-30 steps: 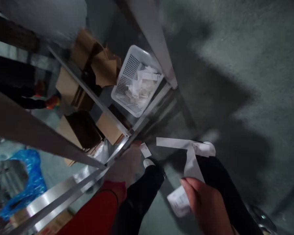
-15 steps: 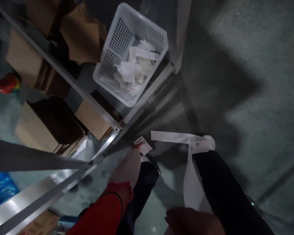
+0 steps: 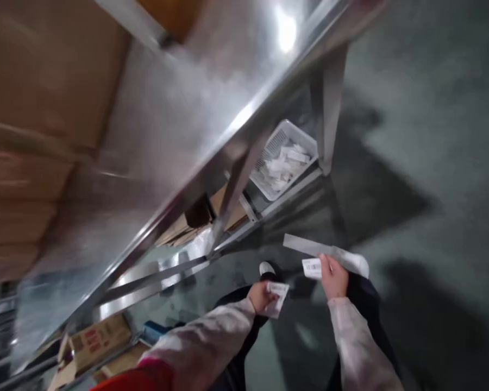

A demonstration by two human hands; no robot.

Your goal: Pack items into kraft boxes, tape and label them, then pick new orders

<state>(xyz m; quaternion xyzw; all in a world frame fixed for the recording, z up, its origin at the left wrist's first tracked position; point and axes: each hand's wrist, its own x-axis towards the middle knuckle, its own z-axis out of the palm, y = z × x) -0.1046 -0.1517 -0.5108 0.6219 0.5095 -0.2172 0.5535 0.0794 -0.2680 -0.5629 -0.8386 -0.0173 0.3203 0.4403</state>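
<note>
My left hand (image 3: 261, 297) pinches a small white barcode label (image 3: 277, 298) between its fingers, low and in front of my body. My right hand (image 3: 333, 277) grips a long white paper strip (image 3: 324, 252), which carries a printed barcode (image 3: 312, 267) and sticks out past the fingers on both sides. The two hands are apart, with a gap between the papers. A white perforated plastic basket (image 3: 297, 136) holding crumpled white paper strips stands farther off, out of reach of either hand and partly hidden by a shelf upright.
A steel shelf unit (image 3: 167, 152) fills the upper left, with blurred cardboard (image 3: 36, 108) on it. Flattened cardboard (image 3: 187, 225) lies beneath it. A printed carton (image 3: 100, 339) is at the lower left. My dark trouser legs and a white shoe toe (image 3: 267, 268) show above the grey floor (image 3: 432, 136).
My view has swung, so the shelf looms larger and the basket looks smaller. Both hands have risen in front of me, and the left hand now holds the small label.
</note>
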